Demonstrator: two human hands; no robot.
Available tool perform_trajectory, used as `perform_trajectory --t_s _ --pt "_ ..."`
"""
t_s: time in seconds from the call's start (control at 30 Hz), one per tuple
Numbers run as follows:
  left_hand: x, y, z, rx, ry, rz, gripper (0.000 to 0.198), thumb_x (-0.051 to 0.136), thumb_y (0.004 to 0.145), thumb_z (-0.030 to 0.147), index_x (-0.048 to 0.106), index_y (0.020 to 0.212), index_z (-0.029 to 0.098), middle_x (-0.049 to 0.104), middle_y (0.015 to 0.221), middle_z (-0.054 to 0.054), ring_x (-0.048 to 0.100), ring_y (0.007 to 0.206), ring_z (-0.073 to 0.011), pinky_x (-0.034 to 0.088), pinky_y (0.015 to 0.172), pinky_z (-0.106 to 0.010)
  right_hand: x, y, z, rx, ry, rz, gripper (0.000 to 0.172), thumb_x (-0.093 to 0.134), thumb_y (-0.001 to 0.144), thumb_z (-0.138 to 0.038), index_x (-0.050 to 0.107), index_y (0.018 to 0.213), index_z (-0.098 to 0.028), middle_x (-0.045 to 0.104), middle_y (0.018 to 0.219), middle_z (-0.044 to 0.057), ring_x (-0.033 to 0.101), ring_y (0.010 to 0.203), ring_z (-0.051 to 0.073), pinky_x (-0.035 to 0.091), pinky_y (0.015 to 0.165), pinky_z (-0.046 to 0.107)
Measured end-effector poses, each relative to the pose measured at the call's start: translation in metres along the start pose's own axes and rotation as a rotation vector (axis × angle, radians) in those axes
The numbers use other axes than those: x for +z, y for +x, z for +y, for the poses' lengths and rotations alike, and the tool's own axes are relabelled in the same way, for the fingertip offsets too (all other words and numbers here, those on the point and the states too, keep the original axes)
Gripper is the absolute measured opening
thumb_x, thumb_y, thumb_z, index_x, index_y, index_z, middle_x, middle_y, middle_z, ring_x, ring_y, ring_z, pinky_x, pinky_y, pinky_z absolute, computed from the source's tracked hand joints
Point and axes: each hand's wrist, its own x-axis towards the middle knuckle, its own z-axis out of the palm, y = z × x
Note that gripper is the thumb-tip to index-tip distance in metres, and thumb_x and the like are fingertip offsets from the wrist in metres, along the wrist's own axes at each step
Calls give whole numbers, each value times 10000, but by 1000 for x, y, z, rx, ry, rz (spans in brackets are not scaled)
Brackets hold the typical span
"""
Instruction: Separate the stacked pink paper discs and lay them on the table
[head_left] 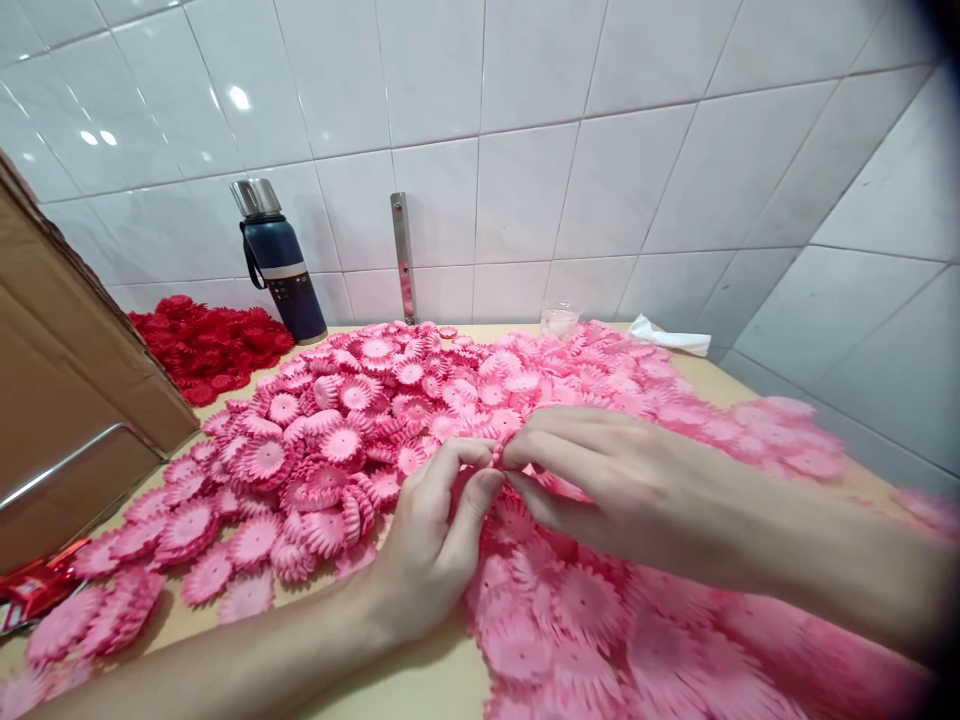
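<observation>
My left hand [442, 530] pinches a small pink petal piece [498, 452] between thumb and index finger. From the other side, the fingertips of my right hand [600, 480] close on the same piece, so the two hands meet at it. Most of the piece is hidden by my fingers. Stacks of pink fringed flower discs [341, 445] are heaped behind and left of my hands. Paler pink flower discs [585, 600] lie loose under and in front of my right hand. Some discs show a small hole in the middle.
A red petal pile [206, 345] and a dark blue thermos [283, 270] stand at the back left. A cardboard box [75, 380] borders the left, near a red packet [37, 590]. A clear cup [559, 320], white tissue [667, 336] and metal bracket [403, 255] are by the tiled wall [525, 190].
</observation>
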Motion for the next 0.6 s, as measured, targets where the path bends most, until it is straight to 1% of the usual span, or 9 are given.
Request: perform_trajectory --t_s 0.1,0.23,0.33,0.4,0.5,0.6 --pt "1 2 0 -18 10 17 188 388 1007 215 564 949 180 586 853 -8 541 797 -120 431 754 -228 -2 1 3 -32 -81 -7 198 442 877 -26 509 741 -154 522 677 17 447 584 135 348 546 283" --pt "0 4 -1 2 29 48 179 423 994 216 576 914 169 587 877 -30 554 846 -141 435 774 -245 -5 3 -1 -27 -129 -3 221 423 852 18 508 732 -147 507 664 17 442 560 127 341 523 272" --pt "0 2 -3 -5 5 66 176 437 989 221 565 879 168 604 949 -52 561 886 -153 437 797 -259 -6 3 -6 5 -116 7 228 413 855 8 505 723 -153 494 635 6 431 522 116 325 490 261" --pt "0 1 -3 -15 -2 85 176 445 985 224 549 853 171 592 950 -50 558 871 -151 436 792 -262 -6 3 -7 37 -99 15 202 426 869 -29 520 743 -156 518 639 8 449 513 116 327 478 261" --pt "1 -2 -2 -17 -5 104 187 437 982 226 518 821 177 559 880 -36 533 780 -136 431 736 -259 -8 3 1 85 -112 77 158 458 864 -64 553 791 -168 591 672 17 506 522 124 344 470 262" --pt "1 -3 0 21 -1 113 209 417 971 208 474 771 187 532 785 -16 512 709 -130 426 691 -260 -14 3 18 139 -155 205 151 494 842 -78 554 766 -195 640 665 8 555 520 123 382 475 255"
